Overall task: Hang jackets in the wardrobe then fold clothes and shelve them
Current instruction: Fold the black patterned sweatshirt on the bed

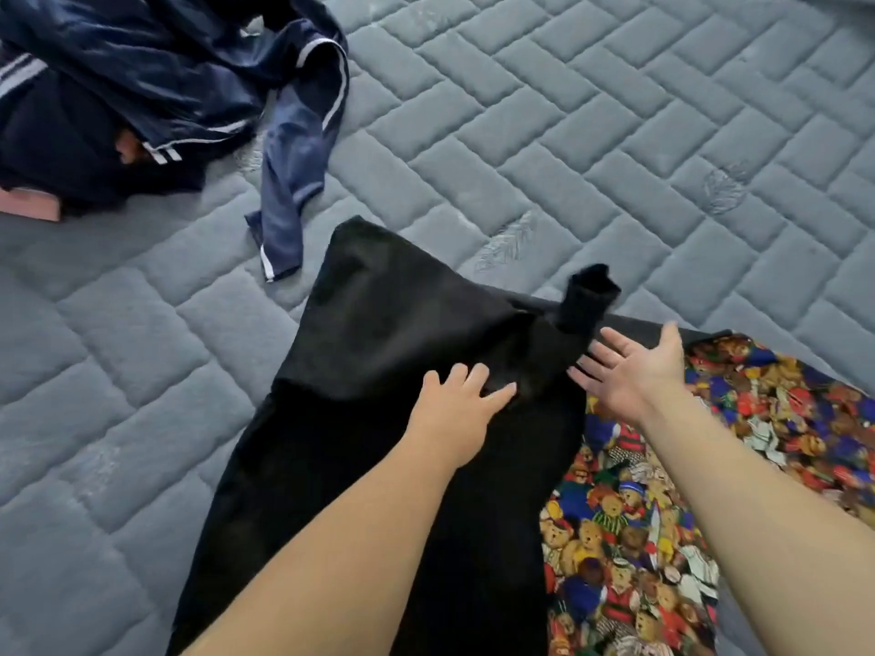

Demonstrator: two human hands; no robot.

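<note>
Two bare forearms are seen entering from the lower edge of the head view. No sleeve, cuff or glove is seen on either arm up to the frame edge. The left hand point(454, 409) is seen from the back; knuckles and four fingers are visible. The right hand point(634, 366) is seen partly from the palm side, with thumb and fingers visible. No ring, watch or band is seen on either wrist or on the visible fingers. Fingernails are seen as short and unpainted where resolved.
</note>
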